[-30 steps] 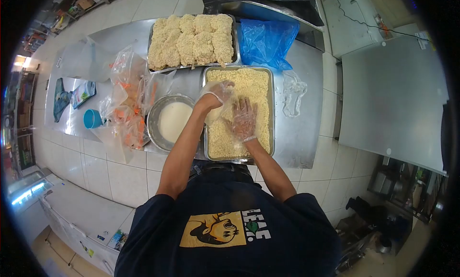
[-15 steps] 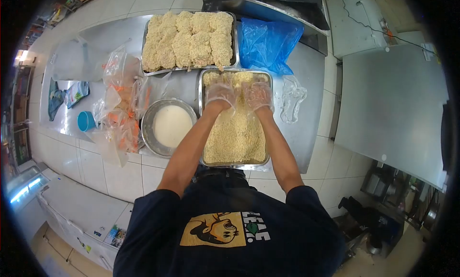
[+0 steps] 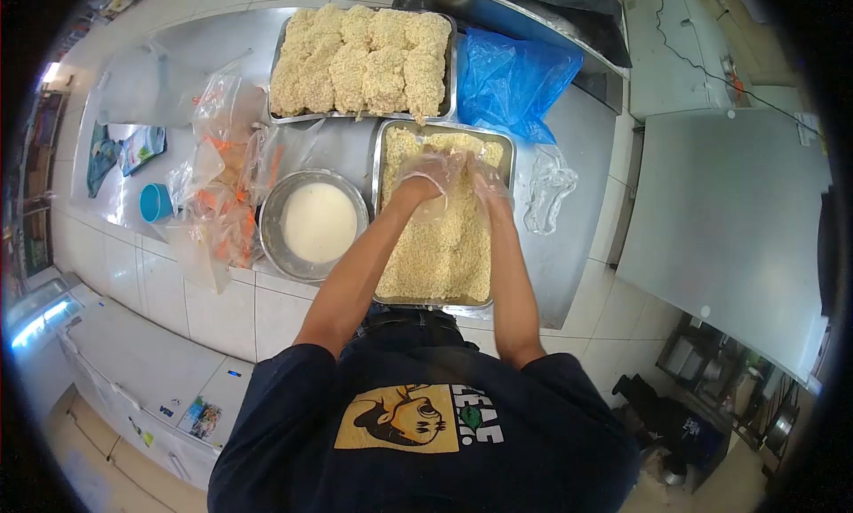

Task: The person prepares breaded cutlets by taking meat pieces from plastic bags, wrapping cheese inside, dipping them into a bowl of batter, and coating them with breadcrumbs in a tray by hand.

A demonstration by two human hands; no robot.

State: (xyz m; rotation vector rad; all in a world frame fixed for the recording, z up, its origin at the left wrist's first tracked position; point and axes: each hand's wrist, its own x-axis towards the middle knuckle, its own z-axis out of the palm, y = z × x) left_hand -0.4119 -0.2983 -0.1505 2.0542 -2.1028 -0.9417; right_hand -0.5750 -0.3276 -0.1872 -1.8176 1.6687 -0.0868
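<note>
Here's the steel table (image 3: 555, 273) spanning the frame, and at its centre the deep tray (image 3: 513, 162) of crumbs (image 3: 435, 255)! Upper centre, a second tray (image 3: 452, 69) sits piled with coated pieces; left of centre, a bowl (image 3: 272, 224) holds pale liquid (image 3: 320, 224). Into the crumbs go the left hand (image 3: 433, 174) and right hand (image 3: 486, 177), plastic-gloved, fingers angled inward; whether they're grasping anything, I can't tell. Good handling here, I'd judge, means even, gentle pressure, crumbs kept inside the rim, gloves kept dry.
</note>
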